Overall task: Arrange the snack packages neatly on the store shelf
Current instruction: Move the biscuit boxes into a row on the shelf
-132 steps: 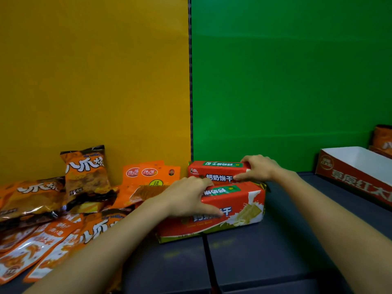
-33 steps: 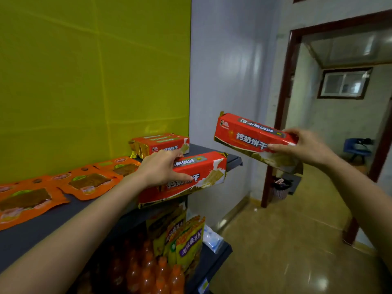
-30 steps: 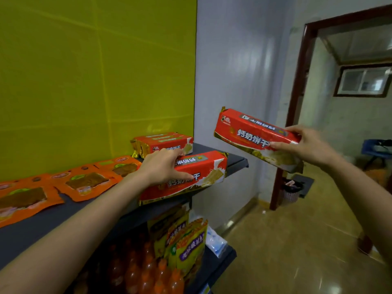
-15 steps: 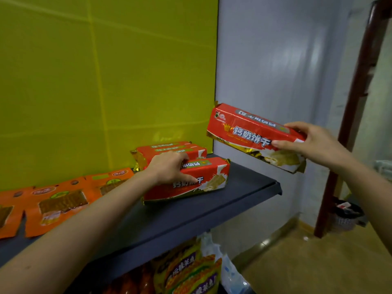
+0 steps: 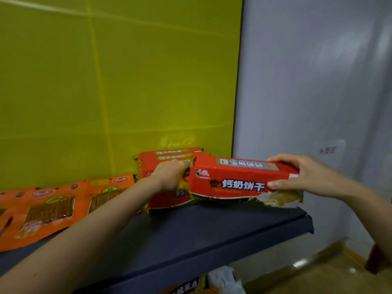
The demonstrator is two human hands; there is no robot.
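My right hand (image 5: 307,176) grips the right end of a long red biscuit pack (image 5: 235,179), held level just above the dark shelf (image 5: 212,234) near its right end. My left hand (image 5: 171,175) lies with curled fingers on a second red biscuit pack (image 5: 165,198) on the shelf, partly hidden behind the held pack. Behind it, against the yellow back panel (image 5: 106,81), are two more red biscuit packs (image 5: 169,154).
Flat orange snack pouches (image 5: 48,211) lie in a row on the shelf's left part. The shelf ends at the right by a grey wall (image 5: 318,81). Below the shelf edge, more packages (image 5: 186,287) and a pale bag show.
My right hand has brought its biscuit pack down and left, from the air to the shelf's right end beside the other packs. My left hand stayed on its pack.
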